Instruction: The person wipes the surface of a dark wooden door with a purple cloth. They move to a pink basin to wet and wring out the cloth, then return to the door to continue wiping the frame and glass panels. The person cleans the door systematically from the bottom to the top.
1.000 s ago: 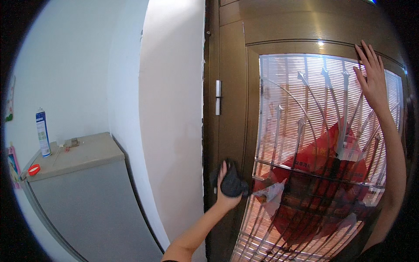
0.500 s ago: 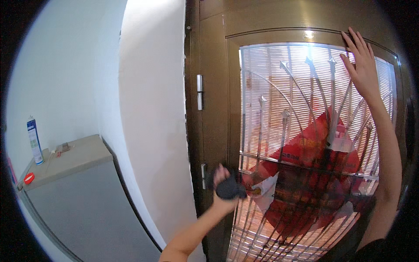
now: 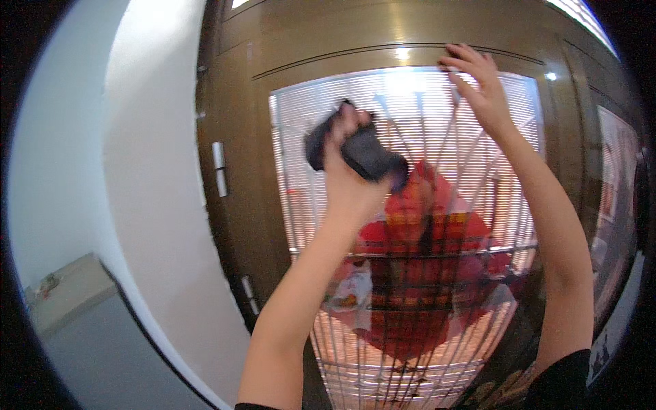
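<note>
A crumpled black cloth [image 3: 365, 152] is bunched in my left hand [image 3: 348, 167], which is raised over the upper left part of the door's glass pane [image 3: 321, 89]. Motion blurs the hand, and I cannot tell whether the cloth touches the glass. My right hand [image 3: 482, 89] is up at the pane's top edge, its fingers spread against the brown door frame [image 3: 328, 58] and holding nothing. Behind the glass, metal bars [image 3: 444, 254] cross the pane. A red diamond-shaped paper decoration [image 3: 410, 287] shows through the middle of them.
Silver hinges [image 3: 219, 169] run down the door's left side. Beside it stands a white wall edge [image 3: 150, 171]. At lower left is a grey cabinet [image 3: 78, 287] with small items on top. Another glazed panel [image 3: 608, 198] lies to the right.
My left hand has risen with the cloth from the lower left frame to the upper pane. The view has shifted right, and my right hand remains at the top of the pane.
</note>
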{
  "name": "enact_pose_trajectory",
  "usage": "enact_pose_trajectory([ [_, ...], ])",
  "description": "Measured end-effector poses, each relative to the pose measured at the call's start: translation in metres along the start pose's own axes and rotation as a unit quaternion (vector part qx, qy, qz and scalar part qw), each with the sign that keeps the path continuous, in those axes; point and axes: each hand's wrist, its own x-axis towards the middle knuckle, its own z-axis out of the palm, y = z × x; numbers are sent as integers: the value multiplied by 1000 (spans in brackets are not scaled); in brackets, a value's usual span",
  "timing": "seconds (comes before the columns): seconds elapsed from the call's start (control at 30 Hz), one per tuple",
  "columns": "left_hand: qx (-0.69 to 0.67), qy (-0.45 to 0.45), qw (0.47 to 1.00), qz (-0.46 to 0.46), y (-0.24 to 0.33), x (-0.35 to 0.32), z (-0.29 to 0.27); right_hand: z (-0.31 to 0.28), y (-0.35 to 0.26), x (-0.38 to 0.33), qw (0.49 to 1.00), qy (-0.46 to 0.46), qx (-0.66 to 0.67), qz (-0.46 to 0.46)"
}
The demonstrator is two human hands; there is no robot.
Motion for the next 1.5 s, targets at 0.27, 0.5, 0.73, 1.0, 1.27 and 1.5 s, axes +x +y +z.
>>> enact_pose_trajectory([
  [0.27,-84,-433,882,164,114,-159,53,-106,-35,-67,998,-58,3,20],
  [0.5,194,-111,967,119,46,66,93,-216,-26,-168,978,-186,-86,-39],
  [0.73,-11,-156,972,175,120,66,159,-232,-6,-187,974,-92,-160,134],
  [1.0,-33,-341,904,255,135,27,176,-234,57,-258,898,-180,-305,260],
  [1.27,148,-25,973,176,125,134,227,-219,60,-293,896,-166,-212,354],
  [1.5,-112,-231,933,253,220,4,277,-232,53,-306,904,14,-165,395],
])
